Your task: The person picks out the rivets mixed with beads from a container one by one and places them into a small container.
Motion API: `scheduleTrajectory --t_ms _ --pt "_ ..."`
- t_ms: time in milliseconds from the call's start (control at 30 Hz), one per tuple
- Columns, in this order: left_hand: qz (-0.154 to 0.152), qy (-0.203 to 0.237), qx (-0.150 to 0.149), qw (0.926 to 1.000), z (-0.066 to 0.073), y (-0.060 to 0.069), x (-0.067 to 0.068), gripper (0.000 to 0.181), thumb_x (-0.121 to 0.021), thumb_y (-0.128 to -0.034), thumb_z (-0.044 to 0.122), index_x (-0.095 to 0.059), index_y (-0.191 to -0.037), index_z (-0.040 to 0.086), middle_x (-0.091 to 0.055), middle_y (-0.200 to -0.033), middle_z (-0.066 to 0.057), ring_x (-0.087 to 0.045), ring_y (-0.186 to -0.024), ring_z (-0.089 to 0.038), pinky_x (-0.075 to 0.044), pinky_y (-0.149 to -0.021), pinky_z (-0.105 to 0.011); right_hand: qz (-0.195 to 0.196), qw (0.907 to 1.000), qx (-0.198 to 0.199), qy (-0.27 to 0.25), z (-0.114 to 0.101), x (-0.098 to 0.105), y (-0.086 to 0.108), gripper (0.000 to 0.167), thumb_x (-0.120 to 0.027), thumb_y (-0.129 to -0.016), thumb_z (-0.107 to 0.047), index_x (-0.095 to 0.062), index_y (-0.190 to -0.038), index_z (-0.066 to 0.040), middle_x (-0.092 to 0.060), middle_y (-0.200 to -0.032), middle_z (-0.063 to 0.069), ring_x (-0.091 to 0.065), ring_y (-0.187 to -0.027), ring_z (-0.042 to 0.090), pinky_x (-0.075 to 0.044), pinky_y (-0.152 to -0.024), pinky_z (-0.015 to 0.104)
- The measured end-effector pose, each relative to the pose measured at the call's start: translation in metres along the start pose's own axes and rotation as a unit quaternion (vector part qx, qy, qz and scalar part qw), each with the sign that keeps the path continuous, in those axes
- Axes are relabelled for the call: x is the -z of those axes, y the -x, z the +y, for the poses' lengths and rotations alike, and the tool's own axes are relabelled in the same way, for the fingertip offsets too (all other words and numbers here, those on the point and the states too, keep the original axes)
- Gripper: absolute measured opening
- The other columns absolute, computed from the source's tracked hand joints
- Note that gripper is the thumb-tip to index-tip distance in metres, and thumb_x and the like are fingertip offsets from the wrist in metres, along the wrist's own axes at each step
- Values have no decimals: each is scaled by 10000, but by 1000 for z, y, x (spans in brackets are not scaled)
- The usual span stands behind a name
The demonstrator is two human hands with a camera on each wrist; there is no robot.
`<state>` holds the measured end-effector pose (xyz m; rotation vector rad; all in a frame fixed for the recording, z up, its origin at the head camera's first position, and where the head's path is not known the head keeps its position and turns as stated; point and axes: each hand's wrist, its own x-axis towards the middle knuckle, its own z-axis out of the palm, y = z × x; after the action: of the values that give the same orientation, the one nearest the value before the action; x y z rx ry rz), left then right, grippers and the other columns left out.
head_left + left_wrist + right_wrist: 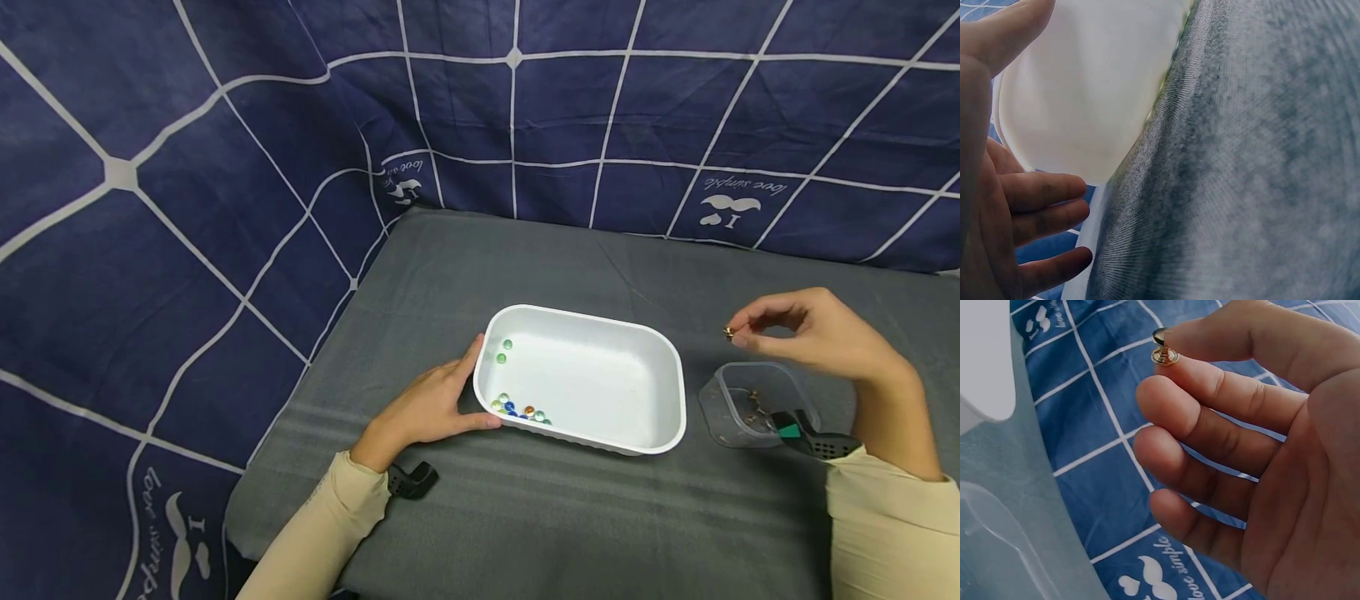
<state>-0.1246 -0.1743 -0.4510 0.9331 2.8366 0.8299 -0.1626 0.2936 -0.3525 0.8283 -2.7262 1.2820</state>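
Observation:
A white rectangular tray with rounded corners sits on the grey cloth. Several glass marbles lie along its left end and near edge, green, blue and orange among them. My left hand rests against the tray's left end, thumb on the near side, fingers fairly straight. To the right, my right hand pinches a small gold metal stud between thumb and index finger, its other fingers loosely bent. Below that hand stands a clear plastic tub with several small gold pieces inside, partly hidden by the wrist strap.
Grey cloth covers the work surface. Dark blue fabric with white lines hangs behind it and on the left. Black wrist straps are on both arms, the right one overlapping the tub in view.

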Motion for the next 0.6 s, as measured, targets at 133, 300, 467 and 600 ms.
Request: scheduleTrajectory --t_ms 133,300,467,600 --pt "12 14 -14 10000 0 0 0 1144 -749 -819 564 -109 -1571 -13 -435 -1480 -227 -506 -1287 -326 -423 -1044 -461 162 9997 -137 73 2 6 5 267 -736 -749 183 -746 -894 -42 -722 -807 -7 -652 -743 42 -468 -700 92" --pt "-1 29 5 10000 0 0 0 1146 -749 -819 564 -102 -1573 -8 -431 -1482 -229 -505 -1288 -327 -422 -1045 -461 189 9997 -178 -15 3 13 12 260 -717 -760 193 -741 -909 -18 -728 -823 -5 -656 -728 48 -476 -680 101" --pt "21 35 -21 10000 0 1 0 1142 -748 -821 561 -109 -1570 -18 -436 -1477 -233 -507 -1286 -330 -423 -1044 -463 232 9991 -332 121 4 20 19 250 -704 -778 187 -736 -926 -12 -730 -841 -27 -660 -719 50 -485 -671 106" --pt "34 39 -62 10000 1 1 1 1139 -743 -825 563 -113 -1566 -29 -431 -1479 -234 -501 -1293 -328 -421 -1046 -461 350 9974 -574 270 6 25 24 243 -689 -789 191 -730 -928 -5 -729 -854 -50 -662 -730 42 -492 -655 106"
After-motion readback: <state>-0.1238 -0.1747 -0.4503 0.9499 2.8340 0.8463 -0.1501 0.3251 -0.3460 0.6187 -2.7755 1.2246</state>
